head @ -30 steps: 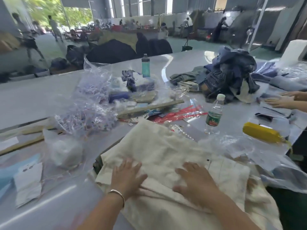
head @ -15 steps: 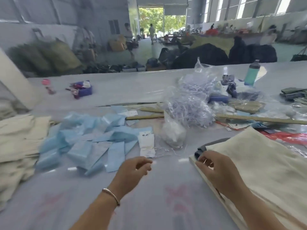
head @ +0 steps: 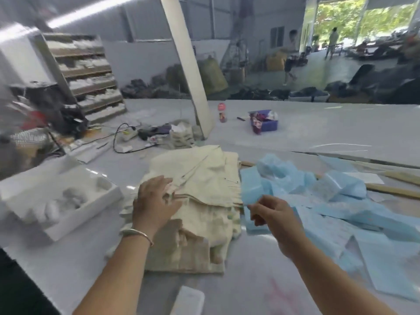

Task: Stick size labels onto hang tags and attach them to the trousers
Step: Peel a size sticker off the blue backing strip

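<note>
Cream cotton, folded: the stack of trousers sits mid-table and serves as landmark for this entry. Left of the stack, a white moulded tray lies on the table. Left hand rests on the stack's near-left part, fingers spread and laid flat over the top fold, seemingly working into the layers. A thin bracelet sits on that wrist. Right of the stack, just past its edge, the right hand hovers with fingers curled; it probably pinches something small, but motion blur hides what, so I cannot tell whether it holds a tag. Further right of the stack lies a heap of pale blue paper sheets.

Judgement: step in hand is taking the next pair off the stack for tagging. To do it well, keep the left palm pinning the lower layers and lift only the top pair by one fold, so the stack stays square. Keep the right hand clear of the loose blue sheets.
</note>
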Available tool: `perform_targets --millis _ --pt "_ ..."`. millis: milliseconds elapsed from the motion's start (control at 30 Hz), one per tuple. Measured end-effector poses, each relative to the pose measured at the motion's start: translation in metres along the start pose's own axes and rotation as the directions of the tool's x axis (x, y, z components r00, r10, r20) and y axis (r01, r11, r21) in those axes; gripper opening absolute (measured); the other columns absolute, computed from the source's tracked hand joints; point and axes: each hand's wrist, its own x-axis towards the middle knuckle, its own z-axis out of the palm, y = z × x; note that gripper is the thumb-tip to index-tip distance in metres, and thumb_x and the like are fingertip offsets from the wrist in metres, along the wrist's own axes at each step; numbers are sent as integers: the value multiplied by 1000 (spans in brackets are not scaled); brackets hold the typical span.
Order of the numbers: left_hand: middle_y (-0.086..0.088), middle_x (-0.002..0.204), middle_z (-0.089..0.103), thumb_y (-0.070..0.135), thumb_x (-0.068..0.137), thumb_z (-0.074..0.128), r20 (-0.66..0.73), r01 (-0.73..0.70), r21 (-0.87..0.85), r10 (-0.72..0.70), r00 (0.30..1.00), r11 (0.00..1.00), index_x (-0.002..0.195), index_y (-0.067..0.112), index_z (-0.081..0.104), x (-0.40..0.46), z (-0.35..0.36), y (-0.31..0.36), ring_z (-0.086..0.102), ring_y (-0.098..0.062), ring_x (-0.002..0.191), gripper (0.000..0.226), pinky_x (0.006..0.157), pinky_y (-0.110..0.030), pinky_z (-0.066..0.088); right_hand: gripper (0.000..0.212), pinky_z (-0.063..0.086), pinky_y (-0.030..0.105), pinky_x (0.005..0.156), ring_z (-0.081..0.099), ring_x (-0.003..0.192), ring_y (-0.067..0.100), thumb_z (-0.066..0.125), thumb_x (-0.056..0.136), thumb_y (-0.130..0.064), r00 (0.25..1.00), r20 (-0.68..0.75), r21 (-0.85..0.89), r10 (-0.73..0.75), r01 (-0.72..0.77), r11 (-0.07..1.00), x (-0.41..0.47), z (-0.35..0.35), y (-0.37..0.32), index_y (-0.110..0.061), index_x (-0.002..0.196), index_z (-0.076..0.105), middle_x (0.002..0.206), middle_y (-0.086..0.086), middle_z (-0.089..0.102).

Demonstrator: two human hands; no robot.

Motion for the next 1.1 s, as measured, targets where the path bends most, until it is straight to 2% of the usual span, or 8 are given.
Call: perform_targets --millis 133,433,633,767,833,933,1000,1100 --pt "6 153 35 59 78 68 336 49 38 -59 940 998 150 36 30 46 40 -47 28 -18 143 84 116 -43 25 22 39 22 50 47 51 17 67 83 -4 992 83 -5 96 -96 995 45 67 15 -1 65 56 57 12 56" --pt "-5 116 70 40 94 58 86 67 -140 -56 995 988 123 21 65 95 32 -71 62 -26 110 35 84 -29 43 23 42 23 53 49 51 16 69 84 -11 976 75 -65 205 -200 978 92 101 32 0 68 57 61 13 59" --pt "6 75 69 36 85 68 -214 -579 -178 543 812 795 96 22 72 53 -29 -2 59 -10 67 18 56 -19 37 67 55 39 71 65 87 32 45 90 -62 851 377 480 365 -517 709 122 119 15 -1 115 57 101 21 68" --pt "12 89 61 65 75 61 412 -438 -526 669 618 729 100 26 66 8 -30 11 57 -3 82 47 64 -11 42 34 55 22 74 66 101 23 50 97 -36 908 280 479 313 -414 774 145 125 4 -9 113 64 99 6 71" --pt "18 98 64 61 73 66 524 -178 -594 545 655 785 104 32 70 9 -23 -4 60 1 91 43 74 -7 43 13 52 18 49 70 72 21 57 91 -6 902 231 384 365 -430 817 144 131 4 -1 99 66 72 7 70" --pt "9 108 68 39 89 62 229 150 -420 -56 972 895 103 27 74 39 1 -47 59 -15 107 22 92 -24 44 20 57 31 53 70 63 27 63 81 4 888 256 393 382 -457 798 136 131 11 3 100 70 77 16 72" --pt "-12 124 60 41 95 53 137 379 -223 -357 924 898 121 11 63 55 14 -75 49 -30 120 41 105 -36 36 25 60 37 62 71 71 31 67 75 2 897 260 434 357 -439 787 132 127 12 2 99 72 87 18 72" --pt "-22 123 57 54 88 55 300 590 -410 -508 807 695 120 3 59 71 27 -94 53 -37 114 60 100 -43 42 35 59 41 72 70 75 32 72 65 -5 919 241 481 310 -391 785 129 123 11 3 99 72 91 20 72"
